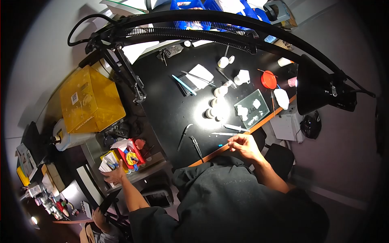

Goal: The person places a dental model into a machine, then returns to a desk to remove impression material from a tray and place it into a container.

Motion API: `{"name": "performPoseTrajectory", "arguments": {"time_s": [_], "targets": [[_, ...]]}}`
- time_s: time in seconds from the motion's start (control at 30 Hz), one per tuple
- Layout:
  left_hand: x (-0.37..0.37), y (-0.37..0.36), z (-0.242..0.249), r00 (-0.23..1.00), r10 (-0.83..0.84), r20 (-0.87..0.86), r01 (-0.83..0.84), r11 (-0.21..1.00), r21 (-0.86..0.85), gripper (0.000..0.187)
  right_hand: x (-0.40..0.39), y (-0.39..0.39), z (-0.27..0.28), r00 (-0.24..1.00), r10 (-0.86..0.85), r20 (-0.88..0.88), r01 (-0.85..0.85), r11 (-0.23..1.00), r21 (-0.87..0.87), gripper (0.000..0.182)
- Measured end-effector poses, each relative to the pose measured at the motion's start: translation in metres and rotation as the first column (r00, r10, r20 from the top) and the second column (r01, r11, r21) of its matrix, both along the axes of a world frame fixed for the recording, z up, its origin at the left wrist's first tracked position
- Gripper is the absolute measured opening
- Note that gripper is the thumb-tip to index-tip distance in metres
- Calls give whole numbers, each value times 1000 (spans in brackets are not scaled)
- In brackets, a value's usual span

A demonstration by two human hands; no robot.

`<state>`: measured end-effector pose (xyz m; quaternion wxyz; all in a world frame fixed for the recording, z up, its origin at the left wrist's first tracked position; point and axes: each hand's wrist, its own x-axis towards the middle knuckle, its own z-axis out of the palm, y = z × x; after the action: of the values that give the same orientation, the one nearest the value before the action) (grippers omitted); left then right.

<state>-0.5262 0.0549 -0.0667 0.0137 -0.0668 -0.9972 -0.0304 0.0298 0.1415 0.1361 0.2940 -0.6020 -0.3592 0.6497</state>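
Observation:
My left hand (115, 174) reaches down to the left, its fingers spread over white packets (108, 162) in a yellow box (104, 154). What lies under its fingertips is partly hidden. Beside it is a red box (139, 153) holding a yellow and blue item (131, 158). At the desk's front edge hovers my right hand (245, 146), its fingers loosely bent and apart, with nothing visible in them. Close to it lie a small blue piece (220, 145), a thin white tool (225, 134) and a syringe-like white stick (235, 128). Two black tweezers (196, 147) rest further left.
Several white jars (211, 113) stand under bright lamplight. A glass plate (259, 111) carries white lumps, with a red dish (268, 79) behind it. A black lamp arm (190, 16) spans overhead. A yellow cover (91, 101) stands left. Another person's hand (99, 218) shows at lower left.

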Motion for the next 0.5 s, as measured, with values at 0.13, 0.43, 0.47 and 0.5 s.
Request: {"name": "performPoseTrajectory", "arguments": {"time_s": [0.13,0.43,0.47,0.5], "targets": [[-45,0,-32,992,47,117,-47,999,-7,129,0,1,3,1000,-18,2,18,1000,-3,8],[-35,-40,-26,932,-360,-38,362,929,82,40,4,-8,-7,998,-63,20,63,998,1,9],[-37,-43,-35,949,-316,12,304,922,240,50,3,-9,-8,998,-58,23,58,998,-5,9],[-30,-39,-26,968,-249,45,234,948,214,55,2,-9,-8,998,-54,26,54,999,-9,9]]}}
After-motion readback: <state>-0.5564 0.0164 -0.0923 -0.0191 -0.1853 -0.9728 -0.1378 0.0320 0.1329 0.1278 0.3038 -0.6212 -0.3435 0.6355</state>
